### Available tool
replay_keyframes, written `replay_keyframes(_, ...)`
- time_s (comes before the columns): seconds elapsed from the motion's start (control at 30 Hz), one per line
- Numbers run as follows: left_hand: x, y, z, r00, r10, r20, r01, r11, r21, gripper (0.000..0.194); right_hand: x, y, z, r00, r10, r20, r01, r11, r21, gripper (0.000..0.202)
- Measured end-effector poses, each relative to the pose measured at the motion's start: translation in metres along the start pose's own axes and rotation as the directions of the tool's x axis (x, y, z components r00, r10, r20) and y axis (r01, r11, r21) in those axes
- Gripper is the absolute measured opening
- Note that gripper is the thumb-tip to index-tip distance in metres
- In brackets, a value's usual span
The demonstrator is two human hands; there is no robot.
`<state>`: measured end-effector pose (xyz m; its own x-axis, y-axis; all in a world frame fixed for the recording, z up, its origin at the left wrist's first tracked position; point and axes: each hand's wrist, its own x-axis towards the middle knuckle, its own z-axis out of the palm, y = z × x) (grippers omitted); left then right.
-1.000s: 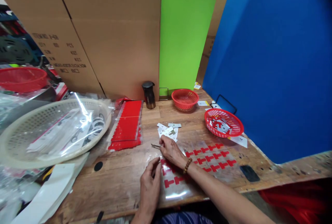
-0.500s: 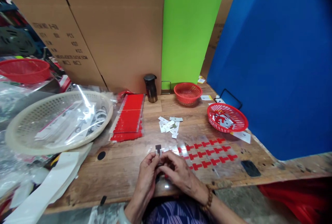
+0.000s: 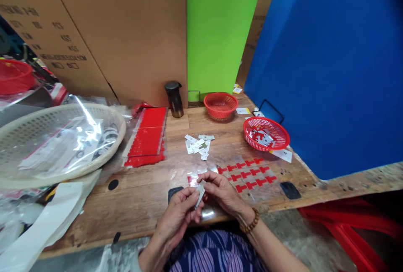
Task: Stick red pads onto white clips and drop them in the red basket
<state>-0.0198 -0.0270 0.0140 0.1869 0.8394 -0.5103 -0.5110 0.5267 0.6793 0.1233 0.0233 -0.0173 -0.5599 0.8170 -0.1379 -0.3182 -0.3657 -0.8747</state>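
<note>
My left hand [image 3: 180, 212] is closed on a small pale card tag [image 3: 200, 194], pinched between thumb and fingers and tilted. My right hand [image 3: 225, 191] is closed too, its fingertips at the tag's upper edge. Beneath and beyond my hands lies a clear sheet with rows of red T-shaped stickers [image 3: 248, 174]; my hands hide part of it. A loose pile of small white tags [image 3: 199, 145] lies farther back on the wooden table [image 3: 138, 196].
Red sticker sheets [image 3: 147, 133] are stacked left of a dark jug [image 3: 174, 99]. Two red baskets stand at the back right: a rear basket [image 3: 220, 105] and a nearer basket [image 3: 266, 134] with cut pieces. A large pale basket [image 3: 107, 160] under plastic fills the left. A blue panel [image 3: 340, 74] borders the right.
The view has shifted, so the table things sit farther left and higher. The tag has turned: its dark end stood upright above my fingers before, and now its pale face shows, slanted between both hands.
</note>
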Motion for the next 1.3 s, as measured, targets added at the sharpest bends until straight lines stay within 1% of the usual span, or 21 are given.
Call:
replay_keyframes(0.07,0.001,0.001,0.0,0.999,-0.034,-0.005,0.034,0.998,-0.049,0.024,0.0,0.004,0.001,0.999,-0.037,-0.037,0.037,0.999,-0.014,0.025)
replay_keyframes(0.17,0.003,0.0,-0.001,0.998,-0.064,-0.005,0.063,0.994,-0.093,0.022,-0.001,0.009,0.002,0.995,-0.052,-0.08,0.05,0.998,-0.023,0.025)
replay_keyframes(0.27,0.007,-0.001,-0.004,0.998,-0.053,-0.02,0.051,0.996,-0.079,0.02,0.0,0.012,0.003,0.994,-0.034,-0.107,0.031,0.999,-0.036,0.027)
replay_keyframes(0.37,0.01,0.0,-0.011,0.999,-0.021,-0.05,0.019,0.999,-0.045,0.02,0.002,0.012,-0.002,0.99,-0.033,-0.136,0.023,0.997,-0.074,0.036)
replay_keyframes(0.4,0.011,0.002,-0.015,0.997,-0.007,-0.071,0.004,0.999,-0.033,0.02,0.003,0.011,-0.005,0.985,-0.05,-0.165,0.034,0.994,-0.103,0.039)
replay_keyframes(0.47,0.013,0.005,-0.023,0.991,0.037,-0.132,-0.039,0.999,-0.006,0.021,0.003,0.009,-0.013,0.96,-0.105,-0.261,0.053,0.978,-0.201,0.04)
replay_keyframes(0.53,0.017,0.01,-0.033,0.974,0.099,-0.202,-0.098,0.995,0.015,0.023,0.004,0.007,-0.022,0.924,-0.144,-0.354,0.025,0.947,-0.321,0.035)
replay_keyframes(0.6,0.021,0.014,-0.042,0.954,0.156,-0.255,-0.151,0.988,0.039,0.024,0.004,0.007,-0.027,0.906,-0.157,-0.394,-0.032,0.901,-0.433,0.026)
replay_keyframes(0.67,0.026,0.017,-0.048,0.934,0.197,-0.299,-0.186,0.98,0.065,0.026,0.005,0.007,-0.026,0.913,-0.189,-0.362,-0.054,0.823,-0.565,0.017)
replay_keyframes(0.73,0.031,0.019,-0.052,0.914,0.24,-0.326,-0.221,0.971,0.096,0.027,0.007,0.007,-0.021,0.928,-0.244,-0.281,-0.029,0.706,-0.708,0.01)
replay_keyframes(0.8,0.037,0.018,-0.053,0.899,0.282,-0.336,-0.252,0.959,0.13,0.028,0.01,0.009,-0.013,0.943,-0.272,-0.193,0.005,0.59,-0.807,0.01)
replay_keyframes(0.9,0.047,0.017,-0.052,0.889,0.319,-0.329,-0.27,0.945,0.186,0.029,0.015,0.013,-0.001,0.96,-0.257,-0.112,0.025,0.476,-0.879,0.011)
replay_keyframes(1.0,0.055,0.016,-0.05,0.896,0.333,-0.294,-0.269,0.934,0.237,0.028,0.019,0.02,0.004,0.96,-0.262,-0.099,0.009,0.38,-0.925,0.01)
replay_keyframes(1.07,0.06,0.015,-0.049,0.902,0.34,-0.266,-0.267,0.924,0.274,0.027,0.022,0.025,0.005,0.957,-0.27,-0.11,-0.013,0.335,-0.942,0.009)
replay_keyframes(1.13,0.064,0.015,-0.048,0.903,0.351,-0.248,-0.267,0.91,0.319,0.025,0.025,0.027,0.003,0.956,-0.272,-0.114,-0.026,0.309,-0.951,0.009)
replay_keyframes(1.3,0.071,0.011,-0.047,0.901,0.367,-0.23,-0.256,0.88,0.4,0.022,0.031,0.024,0.0,0.967,-0.228,-0.115,-0.046,0.286,-0.957,0.01)
